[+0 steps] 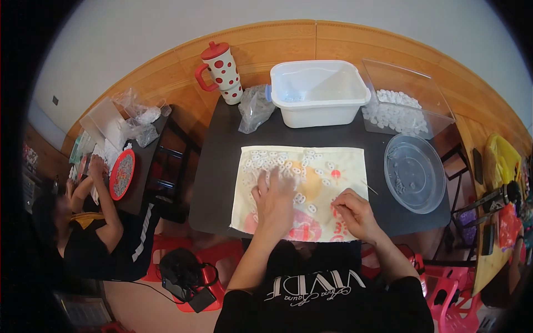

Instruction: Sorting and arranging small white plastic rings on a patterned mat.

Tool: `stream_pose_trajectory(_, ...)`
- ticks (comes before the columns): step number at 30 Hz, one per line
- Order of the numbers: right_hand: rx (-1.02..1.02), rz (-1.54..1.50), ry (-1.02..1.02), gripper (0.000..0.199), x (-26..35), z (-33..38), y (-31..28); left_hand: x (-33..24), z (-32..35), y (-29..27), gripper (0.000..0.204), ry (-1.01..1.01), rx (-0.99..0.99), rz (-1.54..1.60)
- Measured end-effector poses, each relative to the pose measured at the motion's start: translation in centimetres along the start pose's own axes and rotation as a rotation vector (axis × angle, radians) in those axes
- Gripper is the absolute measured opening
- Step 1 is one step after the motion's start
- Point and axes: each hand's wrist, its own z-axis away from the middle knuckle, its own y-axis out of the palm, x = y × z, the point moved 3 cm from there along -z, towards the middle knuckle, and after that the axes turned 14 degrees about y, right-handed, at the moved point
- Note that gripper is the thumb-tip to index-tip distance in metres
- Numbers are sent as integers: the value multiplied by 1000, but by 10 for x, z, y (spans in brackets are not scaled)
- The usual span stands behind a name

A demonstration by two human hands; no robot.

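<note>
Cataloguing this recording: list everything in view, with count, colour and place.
table: one, dark, centre
cloth: one, pale yellow, on table
oval pieces: many, white, on cloth
thin stick: one, pale, cloth's right edge
tumbler: one, white, red-spotted, back left
plastic bag: one, clear, beside tumbler
tub: one, white, back middle
box: one, clear, back right
rounded pieces: many, white, inside box
round container: one, clear, table's right
co-worker: one, black clothing, far left
basin: one, red, near co-worker
stools: several, red and pink, floor
dark bundle: one, black, lower-left stool
bag: one, yellow, right side
another person's arm: one, bare, lower right
shirt: one, black, bottom
left hand: one, bare, over oval pieces
right hand: one, bare, cloth's right side, grip unclear
</note>
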Motion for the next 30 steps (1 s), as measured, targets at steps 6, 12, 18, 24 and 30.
stream_pose_trajectory(6,-45,-2,-13,14,-1,4,-2,-4,9,-2,26,-22,-58,127)
stream_pose_trajectory(12,-61,46,-39,14,-3,7,-3,3,-18,0,30,-1,-34,43)
stream_pose_trajectory(18,-46,43,-21,14,-3,8,-1,1,-44,16,38,56,89,-19)
stream_pose_trajectory(24,-58,30,-37,15,-5,9,-3,1,-49,10,30,85,197,49)
stream_pose_trajectory(30,-55,43,-46,15,-7,9,-1,9,-54,16,20,109,216,67)
